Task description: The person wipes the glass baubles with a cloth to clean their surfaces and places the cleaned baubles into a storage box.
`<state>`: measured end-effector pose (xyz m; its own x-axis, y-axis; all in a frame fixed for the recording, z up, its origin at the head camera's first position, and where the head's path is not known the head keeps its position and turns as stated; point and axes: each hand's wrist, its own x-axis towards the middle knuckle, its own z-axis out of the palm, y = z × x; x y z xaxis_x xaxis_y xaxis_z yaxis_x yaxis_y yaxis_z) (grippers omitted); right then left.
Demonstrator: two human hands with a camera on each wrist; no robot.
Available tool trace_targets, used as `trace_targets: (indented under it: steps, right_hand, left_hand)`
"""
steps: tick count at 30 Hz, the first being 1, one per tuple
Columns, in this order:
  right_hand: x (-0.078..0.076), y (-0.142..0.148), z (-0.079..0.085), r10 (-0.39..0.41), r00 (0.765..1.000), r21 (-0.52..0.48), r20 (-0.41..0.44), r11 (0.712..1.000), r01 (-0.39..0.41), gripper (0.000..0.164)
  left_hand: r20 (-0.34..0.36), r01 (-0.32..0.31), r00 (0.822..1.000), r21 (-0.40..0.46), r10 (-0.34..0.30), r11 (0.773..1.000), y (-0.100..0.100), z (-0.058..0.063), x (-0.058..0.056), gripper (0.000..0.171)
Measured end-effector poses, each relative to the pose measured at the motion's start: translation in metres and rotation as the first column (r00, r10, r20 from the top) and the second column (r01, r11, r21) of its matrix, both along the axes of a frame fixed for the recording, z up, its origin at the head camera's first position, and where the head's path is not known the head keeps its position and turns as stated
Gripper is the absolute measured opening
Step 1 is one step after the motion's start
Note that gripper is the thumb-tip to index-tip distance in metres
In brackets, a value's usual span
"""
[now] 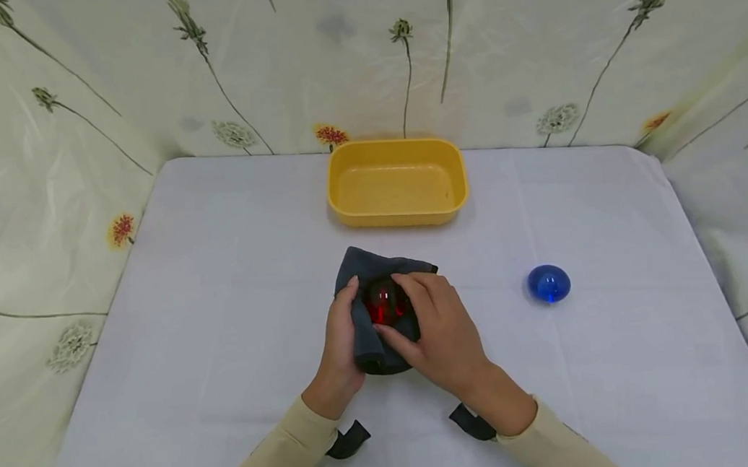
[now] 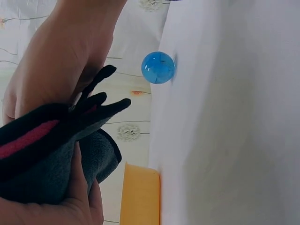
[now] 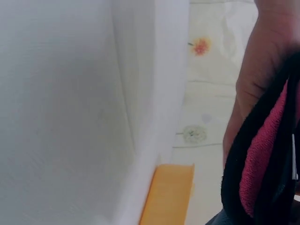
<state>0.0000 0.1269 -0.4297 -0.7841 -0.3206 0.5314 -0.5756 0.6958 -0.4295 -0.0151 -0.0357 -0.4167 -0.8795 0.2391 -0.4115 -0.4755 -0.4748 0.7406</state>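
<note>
A grey-blue cloth (image 1: 371,261) with black edging lies folded in my left hand (image 1: 339,341), above the table. The thumb of this hand lies along the cloth's left side. My right hand (image 1: 445,333) holds a clear red ball (image 1: 382,304) between thumb and fingers, against the cloth. Pink lining of the cloth (image 2: 28,138) shows between its black edges in the left wrist view. In the right wrist view the pink lining (image 3: 262,154) is also visible, but the red ball is hidden. A clear blue ball (image 1: 549,283) rests on the table to the right of both hands.
A yellow rectangular tub (image 1: 399,218) stands near the far edge of the white-covered table (image 1: 246,271), beyond the cloth. Flower-patterned sheeting (image 1: 491,51) hangs behind the table and at its sides. Black straps (image 1: 349,441) show near the wrists.
</note>
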Motion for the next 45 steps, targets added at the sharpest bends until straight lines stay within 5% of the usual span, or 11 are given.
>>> trace_targets:
  steps: [7, 21, 33, 39, 45]
  right_hand:
    - [-0.0004, 0.0008, 0.0006, -0.027, 1.000, -0.048, 0.015, 0.998, 0.028, 0.066]
    - [-0.0022, 0.0055, 0.0002, 0.034, 0.999, -0.002, 0.040, 0.999, -0.034, 0.092]
    - [-0.0041, 0.0038, 0.0016, 0.008, 1.000, -0.084, 0.007, 0.996, -0.007, 0.064]
    - [-0.0047, 0.0050, -0.0031, -0.001, 0.997, -0.188, 0.077, 0.982, 0.016, 0.069]
    - [-0.0035, 0.0064, -0.0013, 0.043, 0.996, -0.113, 0.077, 0.993, -0.034, 0.081]
  left_hand:
    - [0.017, 0.017, 1.000, 0.016, -0.017, 1.000, 0.0013, -0.0003, -0.0006, 0.060]
    - [0.024, -0.004, 1.000, 0.046, 0.003, 0.999, 0.0000, -0.0002, -0.0042, 0.058]
    - [0.018, 0.014, 1.000, 0.027, -0.014, 1.000, -0.0004, -0.0033, -0.0023, 0.061]
    - [0.003, 0.021, 1.000, 0.040, -0.021, 0.999, 0.0003, -0.0042, -0.0004, 0.062]
    - [0.007, -0.004, 1.000, 0.025, 0.003, 1.000, 0.0009, -0.0023, -0.0013, 0.060]
